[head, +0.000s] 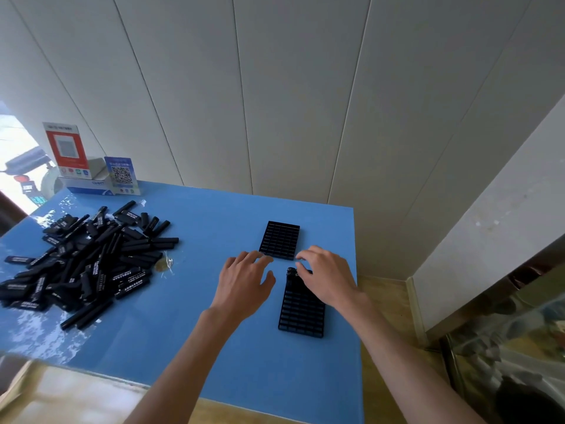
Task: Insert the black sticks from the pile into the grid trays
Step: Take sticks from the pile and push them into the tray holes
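Observation:
A big pile of black sticks (88,264) lies on the left of the blue table (214,347). Two black grid trays lie on the right: the far tray (279,239) looks empty, and the near tray (301,313) has a few sticks (291,271) standing in its far end. My left hand (244,286) hovers just left of the trays with fingers spread and nothing in it. My right hand (327,276) is over the near tray's far end, fingertips at the standing sticks; whether it pinches one is hidden.
Two QR code signs (122,174) and a white-blue box (88,186) stand at the back left corner. The table's right edge runs close to the trays, with a wooden floor (385,301) beyond. A wall panel stands behind the table.

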